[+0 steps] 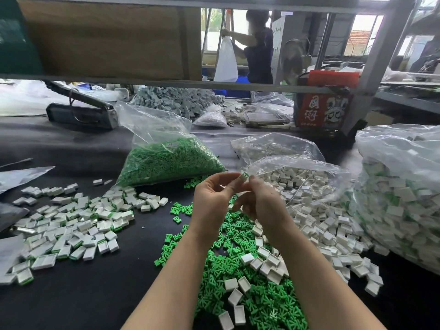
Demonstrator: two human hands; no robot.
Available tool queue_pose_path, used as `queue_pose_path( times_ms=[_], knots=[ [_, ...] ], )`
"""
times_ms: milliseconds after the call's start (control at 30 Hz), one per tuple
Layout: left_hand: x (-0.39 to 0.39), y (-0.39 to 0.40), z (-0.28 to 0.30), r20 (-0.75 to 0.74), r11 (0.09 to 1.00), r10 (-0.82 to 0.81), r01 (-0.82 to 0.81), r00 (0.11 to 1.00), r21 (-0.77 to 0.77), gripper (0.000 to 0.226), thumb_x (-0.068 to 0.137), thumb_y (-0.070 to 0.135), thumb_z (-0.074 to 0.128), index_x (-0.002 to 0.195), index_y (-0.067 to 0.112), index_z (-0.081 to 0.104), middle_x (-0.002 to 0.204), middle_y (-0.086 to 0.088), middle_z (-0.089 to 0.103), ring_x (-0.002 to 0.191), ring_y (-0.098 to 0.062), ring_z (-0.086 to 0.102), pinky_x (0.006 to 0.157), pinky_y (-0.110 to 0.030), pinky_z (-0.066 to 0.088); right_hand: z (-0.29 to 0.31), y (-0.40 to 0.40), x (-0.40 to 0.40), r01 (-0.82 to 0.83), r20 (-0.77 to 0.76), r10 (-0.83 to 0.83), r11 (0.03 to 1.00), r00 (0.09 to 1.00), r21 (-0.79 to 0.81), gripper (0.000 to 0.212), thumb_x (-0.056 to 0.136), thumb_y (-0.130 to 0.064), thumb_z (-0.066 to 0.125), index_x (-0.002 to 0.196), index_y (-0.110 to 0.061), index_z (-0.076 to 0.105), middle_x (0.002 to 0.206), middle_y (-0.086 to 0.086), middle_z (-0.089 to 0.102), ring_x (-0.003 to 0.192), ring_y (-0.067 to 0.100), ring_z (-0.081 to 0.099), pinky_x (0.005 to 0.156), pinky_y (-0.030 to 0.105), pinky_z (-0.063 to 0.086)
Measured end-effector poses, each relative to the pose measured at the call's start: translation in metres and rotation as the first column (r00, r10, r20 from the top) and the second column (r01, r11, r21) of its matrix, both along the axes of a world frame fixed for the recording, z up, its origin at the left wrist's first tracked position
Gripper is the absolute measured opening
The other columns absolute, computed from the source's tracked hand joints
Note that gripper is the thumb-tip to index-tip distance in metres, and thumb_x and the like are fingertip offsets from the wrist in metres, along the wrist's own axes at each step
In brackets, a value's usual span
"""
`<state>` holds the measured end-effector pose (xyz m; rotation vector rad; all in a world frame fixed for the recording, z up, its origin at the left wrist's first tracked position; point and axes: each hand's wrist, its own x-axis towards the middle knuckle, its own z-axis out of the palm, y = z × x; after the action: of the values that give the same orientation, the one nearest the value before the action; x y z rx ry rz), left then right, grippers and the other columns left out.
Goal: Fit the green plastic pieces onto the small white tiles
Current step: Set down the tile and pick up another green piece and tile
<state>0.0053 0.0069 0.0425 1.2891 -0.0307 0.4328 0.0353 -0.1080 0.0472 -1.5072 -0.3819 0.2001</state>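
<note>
Both hands are meeting above the black table [95, 294], fingertips together. The left hand [212, 201] and the right hand [262, 203] are each pinching the same small white tile [244, 177], which is carrying a green piece on its upper edge; the remaining fingers are curling loosely, and how firmly each side is gripping I cannot tell. Loose green pieces [250, 294] are lying in one heap under the forearms, too many to count, with about twenty bare white tiles scattered over them. One spread of finished tiles [71, 225] is lying to the left. Four clear bags are standing behind: one bag of green pieces [166, 160], two bags of white tiles [304, 186], and one large bag of finished tiles [402, 198] at the right.
</note>
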Motion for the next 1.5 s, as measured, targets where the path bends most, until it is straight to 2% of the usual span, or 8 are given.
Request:
queue_pose_path(
  times_ms=[100, 267, 333, 500, 867, 1033, 1267, 1500],
  knots=[
    [-0.003, -0.002, 0.002, -0.007, 1.0, -0.014, 0.014, 1.0, -0.014, 0.006, 0.077, 0.024, 0.077, 0.083, 0.021, 0.076, 0.08, -0.005, 0.076, 0.071, -0.011, 0.07, 0.058, -0.017, 0.052, -0.001, 0.001, 0.0, -0.125, -0.121, 0.133, 0.989, 0.984, 0.076, 0.067, 0.103, -0.052, 0.021, 0.102, -0.001, 0.064, 0.067, 0.008, 0.062, 0.056, 0.012, 0.046, 0.052, 0.027, 0.031],
    [-0.004, -0.002, 0.003, 0.003, 0.999, -0.042, 0.042, 0.999, 0.002, 0.013, 0.087, 0.009, 0.071, 0.081, 0.019, 0.076, 0.068, 0.001, 0.071, 0.051, -0.003, 0.059, 0.048, -0.015, 0.045, -0.001, 0.003, -0.003, -0.18, -0.157, 0.22, 0.955, 0.963, 0.238, 0.058, 0.104, -0.046, 0.027, 0.094, -0.007, 0.069, 0.082, 0.017, 0.057, 0.062, 0.015, 0.042, 0.058, 0.029, 0.028],
    [-0.004, -0.001, 0.003, -0.002, 0.999, -0.034, 0.034, 0.999, 0.033, 0.012, 0.088, 0.009, 0.069, 0.083, 0.018, 0.076, 0.067, 0.002, 0.071, 0.05, -0.004, 0.059, 0.049, -0.015, 0.046, -0.001, 0.002, -0.002, -0.183, -0.15, 0.222, 0.953, 0.963, 0.241, 0.06, 0.103, -0.044, 0.029, 0.112, 0.006, 0.06, 0.09, 0.02, 0.055, 0.065, 0.016, 0.042, 0.059, 0.03, 0.027],
    [-0.005, 0.0, 0.005, -0.007, 0.997, 0.013, -0.013, 1.0, 0.081, 0.009, 0.09, 0.007, 0.064, 0.09, 0.009, 0.073, 0.061, 0.001, 0.068, 0.047, -0.006, 0.057, 0.046, -0.017, 0.045, 0.0, 0.001, -0.004, -0.184, -0.147, 0.222, 0.954, 0.964, 0.235, 0.063, 0.103, -0.041, 0.031, 0.122, 0.017, 0.046, 0.079, 0.012, 0.056, 0.065, 0.014, 0.044, 0.057, 0.028, 0.028],
    [-0.002, -0.005, 0.009, -0.037, 0.991, 0.095, -0.091, 0.995, 0.098, 0.014, 0.071, 0.016, 0.063, 0.064, 0.021, 0.073, 0.048, 0.003, 0.059, 0.036, -0.008, 0.048, 0.037, -0.017, 0.037, 0.003, 0.005, -0.01, -0.174, -0.077, 0.181, 0.98, 0.98, 0.093, 0.055, 0.103, -0.04, 0.032, 0.108, 0.009, 0.057, 0.08, 0.017, 0.051, 0.07, 0.026, 0.035, 0.059, 0.035, 0.022],
    [-0.001, -0.009, 0.009, -0.094, 0.996, 0.085, -0.081, 0.992, 0.048, 0.011, 0.071, 0.018, 0.065, 0.061, 0.017, 0.07, 0.048, 0.001, 0.056, 0.038, -0.011, 0.047, 0.039, -0.019, 0.037, -0.003, 0.006, -0.007, -0.162, -0.044, 0.169, 0.978, 0.985, 0.131, 0.067, 0.09, -0.051, 0.045, 0.105, 0.013, 0.055, 0.062, 0.002, 0.05, 0.056, 0.012, 0.041, 0.054, 0.028, 0.025],
    [0.0, -0.016, 0.007, -0.16, 0.988, 0.028, -0.052, 0.987, -0.146, 0.028, 0.09, 0.003, 0.059, 0.064, 0.011, 0.057, 0.089, -0.01, 0.076, 0.049, -0.011, 0.059, 0.043, -0.021, 0.042, -0.015, 0.008, -0.001, -0.135, 0.0, 0.136, 0.979, 0.991, 0.155, 0.038, 0.098, -0.039, 0.043, 0.081, -0.009, 0.059, 0.052, -0.013, 0.051, 0.048, -0.001, 0.048, 0.047, 0.012, 0.04],
    [0.0, -0.015, 0.003, -0.175, 0.98, -0.008, -0.027, 0.984, -0.197, 0.027, 0.092, 0.002, 0.055, 0.067, 0.012, 0.055, 0.093, -0.011, 0.076, 0.067, -0.016, 0.067, 0.054, -0.028, 0.048, -0.018, 0.009, -0.002, -0.082, 0.008, 0.082, 0.993, 0.997, 0.082, 0.037, 0.102, -0.033, 0.043, 0.081, -0.013, 0.065, 0.053, -0.012, 0.058, 0.052, -0.001, 0.054, 0.052, 0.015, 0.045]
  ],
)
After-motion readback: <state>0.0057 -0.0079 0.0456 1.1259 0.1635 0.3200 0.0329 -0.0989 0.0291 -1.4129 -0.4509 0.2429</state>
